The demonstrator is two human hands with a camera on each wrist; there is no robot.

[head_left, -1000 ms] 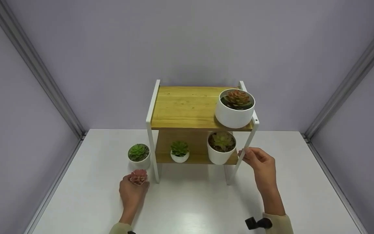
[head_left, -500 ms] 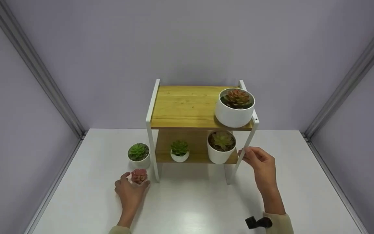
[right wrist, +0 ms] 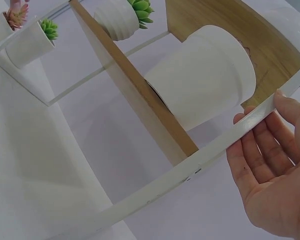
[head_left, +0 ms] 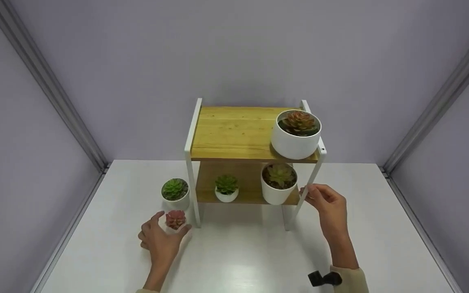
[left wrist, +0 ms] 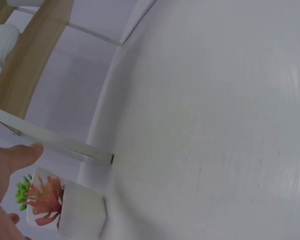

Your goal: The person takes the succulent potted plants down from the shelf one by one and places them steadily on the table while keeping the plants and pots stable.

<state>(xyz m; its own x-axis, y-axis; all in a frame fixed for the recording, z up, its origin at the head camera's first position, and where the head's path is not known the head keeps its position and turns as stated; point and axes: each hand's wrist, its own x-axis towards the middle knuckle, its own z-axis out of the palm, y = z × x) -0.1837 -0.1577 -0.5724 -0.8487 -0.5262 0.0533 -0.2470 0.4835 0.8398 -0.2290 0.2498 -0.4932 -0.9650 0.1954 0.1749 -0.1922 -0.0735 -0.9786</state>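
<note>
My left hand is spread around a small pink succulent in a white pot on the table, with gaps between its fingers and the plant. In the left wrist view the thumb is held apart from the white pot. My right hand pinches the right front leg of a two-tier wooden shelf, thumb in front and fingers behind. A large white pot with a reddish succulent stands on the top board. The lower board bears a small green succulent and a bigger potted one.
Behind the pink plant, another potted green succulent stands close to the shelf's left leg. The white table meets a grey back wall, with panels on both sides.
My left hand's fingers have opened away from the pink succulent, and the hand has shifted slightly left. The plant stays on the table. My right hand keeps its hold on the shelf leg.
</note>
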